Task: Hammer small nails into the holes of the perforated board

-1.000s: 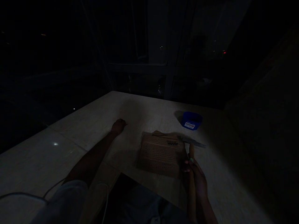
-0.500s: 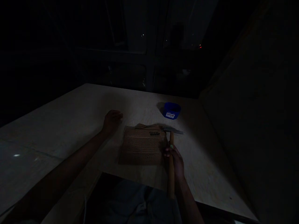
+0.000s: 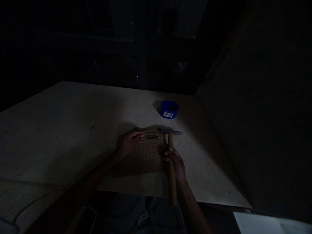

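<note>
My left hand (image 3: pixel 128 143) is over the left upper part of a brown cardboard piece (image 3: pixel 143 167), its fingers stretched toward a row of short dark marks or pins (image 3: pixel 152 137). I cannot make out anything held in it. My right hand (image 3: pixel 177 164) is closed round the wooden handle of a hammer (image 3: pixel 172 182). The hammer's metal head (image 3: pixel 172 131) lies across the top of the handle, near the cardboard's upper right corner. Rows of small dots or holes cover the cardboard's middle. A thin dark sliver (image 3: pixel 92 127), too small to name, lies on the table to the left.
A blue open container (image 3: pixel 169 110) with a white label stands beyond the cardboard on the pale table (image 3: pixel 136 104). A dark wall or panel (image 3: pixel 243 113) borders the table's right side. A cable (image 3: pixel 29 204) runs at lower left. A white surface (image 3: pixel 260 224) shows at lower right. The light is dim.
My left hand has moved right from the bare table onto the cardboard, and its fingers have straightened. The thin sliver now shows at left. The view has shifted; my right hand still holds the hammer.
</note>
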`<control>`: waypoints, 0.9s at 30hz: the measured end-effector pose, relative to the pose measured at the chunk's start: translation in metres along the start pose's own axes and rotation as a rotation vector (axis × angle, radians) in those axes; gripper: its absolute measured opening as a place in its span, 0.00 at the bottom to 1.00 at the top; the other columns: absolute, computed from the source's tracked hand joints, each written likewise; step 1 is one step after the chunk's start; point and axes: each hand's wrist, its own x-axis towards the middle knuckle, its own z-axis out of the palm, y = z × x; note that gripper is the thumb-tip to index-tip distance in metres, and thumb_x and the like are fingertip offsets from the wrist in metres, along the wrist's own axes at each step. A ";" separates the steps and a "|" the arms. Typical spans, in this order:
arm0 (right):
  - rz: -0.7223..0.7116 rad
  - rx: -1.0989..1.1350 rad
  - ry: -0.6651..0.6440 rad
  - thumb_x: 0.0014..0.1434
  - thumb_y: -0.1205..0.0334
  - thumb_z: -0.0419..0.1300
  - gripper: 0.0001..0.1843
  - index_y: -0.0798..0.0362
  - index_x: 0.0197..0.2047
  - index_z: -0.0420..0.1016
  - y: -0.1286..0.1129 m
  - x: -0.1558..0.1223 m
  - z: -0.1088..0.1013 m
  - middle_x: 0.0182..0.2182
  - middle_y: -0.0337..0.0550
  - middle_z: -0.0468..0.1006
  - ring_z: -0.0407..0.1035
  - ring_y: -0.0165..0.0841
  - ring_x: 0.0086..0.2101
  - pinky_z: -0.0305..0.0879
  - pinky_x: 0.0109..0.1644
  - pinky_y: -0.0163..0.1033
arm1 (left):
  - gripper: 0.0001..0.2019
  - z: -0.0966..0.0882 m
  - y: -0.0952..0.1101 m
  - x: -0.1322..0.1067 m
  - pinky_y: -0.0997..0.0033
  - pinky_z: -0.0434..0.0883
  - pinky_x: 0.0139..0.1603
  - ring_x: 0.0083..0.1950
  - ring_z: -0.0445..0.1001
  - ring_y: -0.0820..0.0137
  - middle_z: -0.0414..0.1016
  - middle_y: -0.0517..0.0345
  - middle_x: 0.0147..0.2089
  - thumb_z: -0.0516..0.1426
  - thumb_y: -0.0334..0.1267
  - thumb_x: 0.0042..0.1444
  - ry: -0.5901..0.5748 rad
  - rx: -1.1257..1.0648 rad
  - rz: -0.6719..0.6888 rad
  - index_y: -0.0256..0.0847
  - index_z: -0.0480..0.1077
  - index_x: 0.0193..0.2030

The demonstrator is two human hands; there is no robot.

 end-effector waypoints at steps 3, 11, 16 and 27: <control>0.005 -0.055 0.014 0.48 0.56 0.71 0.12 0.53 0.35 0.80 -0.002 -0.001 0.001 0.25 0.36 0.77 0.65 0.27 0.23 0.67 0.34 0.35 | 0.14 0.001 -0.004 -0.004 0.65 0.79 0.48 0.43 0.83 0.64 0.86 0.56 0.42 0.59 0.49 0.61 -0.032 0.085 0.010 0.44 0.82 0.43; 0.012 -0.152 0.026 0.51 0.53 0.71 0.15 0.54 0.37 0.80 -0.006 -0.007 0.004 0.24 0.37 0.76 0.66 0.29 0.24 0.63 0.32 0.35 | 0.15 0.010 -0.013 -0.006 0.66 0.78 0.53 0.50 0.83 0.65 0.85 0.59 0.49 0.55 0.44 0.65 -0.114 0.123 -0.009 0.47 0.81 0.50; 0.011 -0.205 0.038 0.51 0.53 0.69 0.14 0.54 0.36 0.80 -0.008 -0.010 0.006 0.21 0.36 0.73 0.65 0.29 0.24 0.61 0.32 0.35 | 0.13 0.014 -0.015 -0.003 0.65 0.78 0.55 0.50 0.83 0.65 0.85 0.59 0.48 0.56 0.43 0.64 -0.124 0.091 -0.026 0.45 0.82 0.47; 0.007 -0.237 0.035 0.53 0.54 0.68 0.11 0.53 0.34 0.80 -0.010 -0.011 0.010 0.20 0.35 0.71 0.64 0.30 0.24 0.59 0.31 0.35 | 0.13 0.019 -0.029 -0.002 0.64 0.77 0.57 0.51 0.82 0.66 0.85 0.60 0.49 0.56 0.43 0.65 -0.122 0.048 0.049 0.47 0.82 0.46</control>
